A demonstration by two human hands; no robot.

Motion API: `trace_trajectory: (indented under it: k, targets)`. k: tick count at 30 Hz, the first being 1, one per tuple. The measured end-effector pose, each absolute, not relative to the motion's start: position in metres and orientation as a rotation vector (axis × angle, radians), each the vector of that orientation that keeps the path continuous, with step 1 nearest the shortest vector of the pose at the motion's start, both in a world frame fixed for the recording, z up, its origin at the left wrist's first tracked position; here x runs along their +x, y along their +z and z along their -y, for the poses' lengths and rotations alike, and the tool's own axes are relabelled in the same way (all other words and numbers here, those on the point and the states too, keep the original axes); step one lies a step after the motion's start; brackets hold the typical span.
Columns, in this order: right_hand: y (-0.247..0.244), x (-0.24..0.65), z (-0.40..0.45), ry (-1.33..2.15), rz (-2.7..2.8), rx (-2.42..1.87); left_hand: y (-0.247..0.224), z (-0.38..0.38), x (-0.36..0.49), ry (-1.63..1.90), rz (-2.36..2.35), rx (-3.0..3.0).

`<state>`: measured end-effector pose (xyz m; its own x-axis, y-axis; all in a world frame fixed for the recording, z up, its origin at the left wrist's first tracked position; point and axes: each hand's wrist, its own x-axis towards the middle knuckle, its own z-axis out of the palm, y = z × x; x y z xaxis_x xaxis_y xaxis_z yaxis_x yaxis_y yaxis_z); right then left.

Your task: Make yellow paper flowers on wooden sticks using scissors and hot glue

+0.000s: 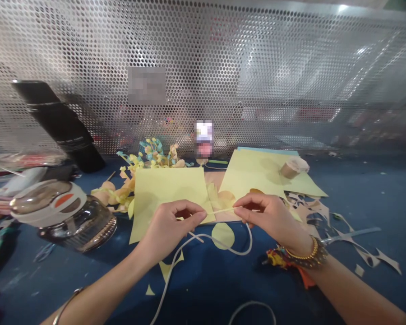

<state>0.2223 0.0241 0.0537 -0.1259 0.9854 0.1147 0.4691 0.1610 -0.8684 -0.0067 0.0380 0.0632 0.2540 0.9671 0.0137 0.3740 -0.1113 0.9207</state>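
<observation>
My left hand [171, 225] and my right hand [274, 221] meet over the middle of the blue table, fingers pinched. Between their fingertips stretches a thin pale yellow strip [221, 211], held almost level. Behind the left fingers lies a yellow paper sheet [169, 189], with more sheets [253, 174] beyond the right hand. A round yellow paper piece [223, 235] rests just below the strip. A white cord [206, 236] loops under both hands; whether the right hand also touches it, I cannot tell. The strip's ends are hidden in the fingers.
On the left stand a glass jar [77, 225] and a leaning black cylindrical object [64, 126]. Yellow, blue and peach paper flowers [152, 155] lie at the back. A small roll [291, 169] sits on the right sheets, near cut paper scraps [365, 253]. A perforated metal panel [274, 81] closes the rear.
</observation>
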Motion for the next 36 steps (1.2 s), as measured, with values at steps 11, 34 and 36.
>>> trace_trajectory:
  k: [11, 34, 36]
  targets:
    - [0.048, 0.226, -0.028, 0.824, 1.693, -1.423, 0.061, -0.047, -0.01, 0.939, -1.303, 1.507]
    - [0.055, 0.208, -0.015, 0.921, 1.746, -1.32, 0.048, -0.037, 0.001, 0.986, -1.019, 1.123]
    - [0.055, 0.208, -0.016, 0.921, 1.77, -1.308, 0.048, -0.038, 0.0, 1.016, -1.063, 1.181]
